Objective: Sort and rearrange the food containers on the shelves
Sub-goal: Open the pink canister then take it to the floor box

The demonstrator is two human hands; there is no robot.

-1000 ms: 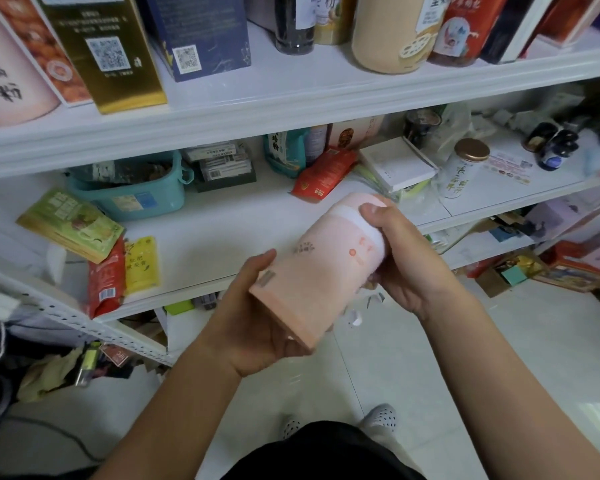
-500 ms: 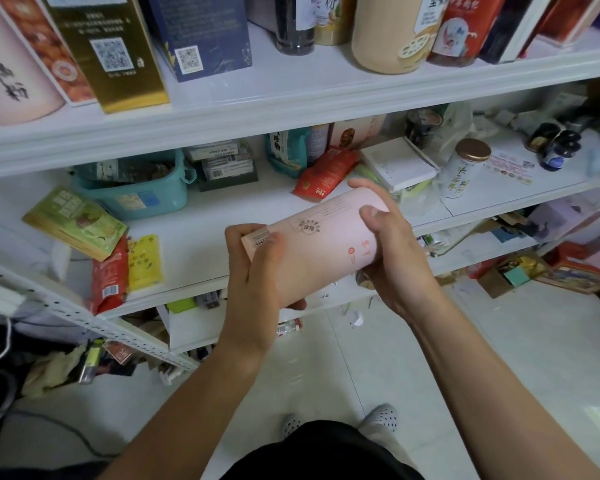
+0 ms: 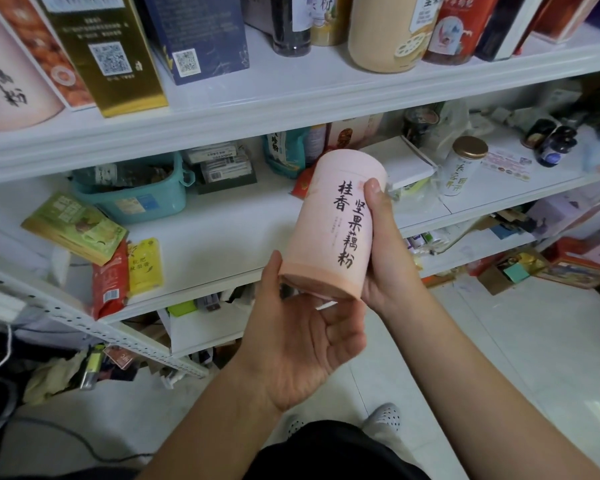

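canister (image 3: 328, 233): pink cylinder, matte paper-like skin, black brush-style characters down the front, darker pink band at the base. Held in the air in front of the middle shelf (image 3: 222, 233), tilted with its top toward the shelf and its base toward the camera.
right hand (image 3: 387, 258): wraps the canister's right wall. Thumb lies flat on the front beside the lettering; fingers are behind it, hidden.
left hand (image 3: 302, 344): palm up, cupping the base. Thumb is against the lower left wall, fingers loosely bent under the bottom rim.
middle shelf: white, smooth painted board with a rounded front lip.
basket (image 3: 142, 202): teal plastic, rectangular, side handle, on the middle shelf at back left.
pouches: flat foil-type packs at the shelf's left front. Green pouch (image 3: 73, 226) lies flat, red pouch (image 3: 110, 282) and yellow pouch (image 3: 145, 266) sit side by side at the edge.
jar (image 3: 461, 171): white, cylindrical, gold metal lid, upright on the shelf, right of the canister.
white box (image 3: 407, 161): flat, square, just behind the canister.
top shelf (image 3: 291, 98): glossy gold box (image 3: 111, 53), navy box (image 3: 201, 32) and tan tub (image 3: 385, 32), all upright.
floor (image 3: 499, 358): pale glossy tiles.
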